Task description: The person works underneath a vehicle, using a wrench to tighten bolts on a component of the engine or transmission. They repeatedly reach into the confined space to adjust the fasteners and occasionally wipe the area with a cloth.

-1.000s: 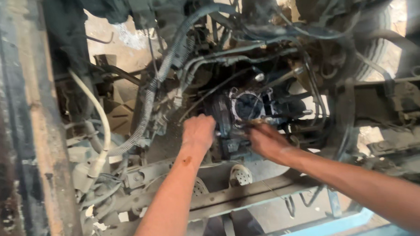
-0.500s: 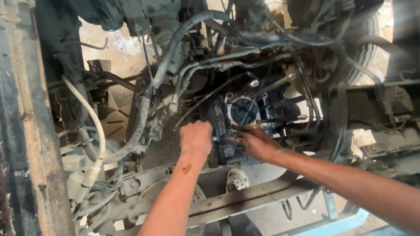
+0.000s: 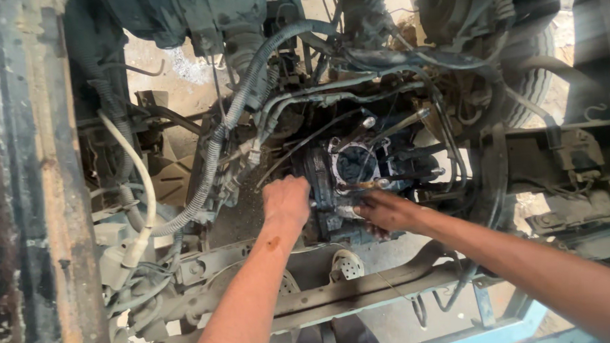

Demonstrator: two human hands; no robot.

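Hands, two, bare, extended into a grimy engine bay from the lower edge of the head view.

Left hand (image 3: 287, 202): forearm raised steeply from the lower centre, wrist straight, back of the hand turned to the camera. Fingers are curled under against the left face of a dark, oily pump housing (image 3: 343, 190); whether anything is gripped cannot be told, the fingertips being hidden.

Right hand (image 3: 386, 211): forearm brought in from the lower right, nearly level. Fingers are stretched leftward and laid flat on the lower front of the housing, unclenched, nothing seen held.

Pump housing: seated at the centre of the bay, between the two hands, touched by both. A round opening (image 3: 354, 164) is shown on its upper face, just above the right fingers.

Surroundings: corrugated hose (image 3: 245, 92) arched above the left hand; white hose (image 3: 139, 177) well to the left; pale blue cross-member (image 3: 363, 291) below both arms; tyre (image 3: 538, 82) at upper right.
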